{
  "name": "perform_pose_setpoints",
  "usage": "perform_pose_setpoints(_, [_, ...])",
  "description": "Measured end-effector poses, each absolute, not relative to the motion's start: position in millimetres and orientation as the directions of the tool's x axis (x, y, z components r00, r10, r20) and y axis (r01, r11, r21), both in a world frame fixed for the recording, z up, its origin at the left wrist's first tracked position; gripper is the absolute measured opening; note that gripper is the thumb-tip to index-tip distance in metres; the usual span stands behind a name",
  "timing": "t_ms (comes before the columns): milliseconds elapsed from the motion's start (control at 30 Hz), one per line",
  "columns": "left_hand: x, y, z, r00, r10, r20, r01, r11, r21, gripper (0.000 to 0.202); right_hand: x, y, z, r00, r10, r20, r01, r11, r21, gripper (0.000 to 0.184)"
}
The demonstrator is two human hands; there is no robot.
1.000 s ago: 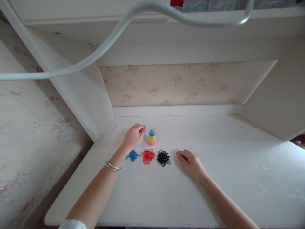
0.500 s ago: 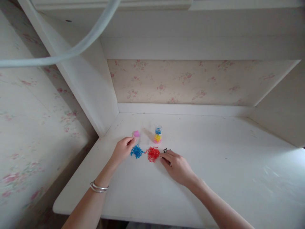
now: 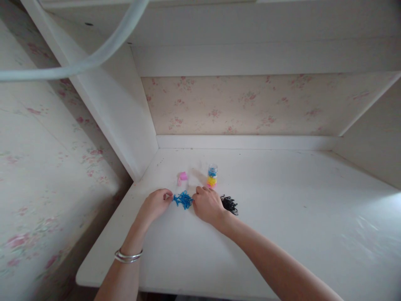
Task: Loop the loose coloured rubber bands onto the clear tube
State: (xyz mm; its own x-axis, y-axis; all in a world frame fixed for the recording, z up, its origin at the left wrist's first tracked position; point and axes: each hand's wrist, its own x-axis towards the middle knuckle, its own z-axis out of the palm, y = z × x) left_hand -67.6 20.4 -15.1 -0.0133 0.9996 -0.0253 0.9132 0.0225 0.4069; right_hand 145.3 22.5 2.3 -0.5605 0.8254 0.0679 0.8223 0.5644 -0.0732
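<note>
A small pile of blue rubber bands (image 3: 184, 200) lies on the white desk between my two hands. At its left edge, my left hand (image 3: 157, 205) has thumb and forefinger closed in a pinch on some blue strands. My right hand (image 3: 208, 205) rests at the pile's right edge with curled fingers; its thumb side touches the blue bands. What those fingers hold is hidden, and the red pile is covered by this hand. A pile of black rubber bands (image 3: 229, 205) lies just right of my right hand.
Behind my right hand stands a small clear jar (image 3: 212, 176) with blue, yellow and pink layers inside. Left of it lies a pink piece (image 3: 182, 177). A white cable (image 3: 94, 60) crosses the upper left, and a shelf panel (image 3: 244, 58) overhangs the desk (image 3: 282, 234).
My right hand has moved left over the red pile, uncovering the black bands. My left hand has moved slightly down and left, from beside the pink piece to the blue pile's edge.
</note>
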Motion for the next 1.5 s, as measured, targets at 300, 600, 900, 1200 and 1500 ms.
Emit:
perform_pose_setpoints(300, [-69.2,21.3,-19.0,-0.058,0.998,0.014,0.914,0.048,0.403,0.027,139.0,25.0,0.1,-0.546,0.834,0.081,0.827,0.551,-0.107,0.032])
perform_pose_setpoints(600, [-62.6,18.4,-14.6,-0.036,0.999,0.003,0.910,0.032,0.413,0.028,141.0,23.0,-1.9,-0.536,0.843,0.040,0.835,0.537,-0.124,0.030])
perform_pose_setpoints(900, [-58.4,17.0,-11.3,-0.036,0.999,0.027,0.911,0.022,0.411,0.026,148.8,19.9,1.6,-0.513,0.851,0.109,0.841,0.524,-0.132,0.033])
perform_pose_setpoints(1200, [-56.4,15.0,-9.9,-0.030,0.999,0.019,0.916,0.020,0.401,0.026,146.9,18.7,5.4,-0.531,0.837,0.129,0.820,0.546,-0.172,0.031])
perform_pose_setpoints(1500, [-56.7,12.3,-8.6,0.007,0.999,-0.037,0.936,0.006,0.353,0.035,191.5,32.2,59.3,-0.414,0.797,0.441,0.725,0.581,-0.369,0.028])
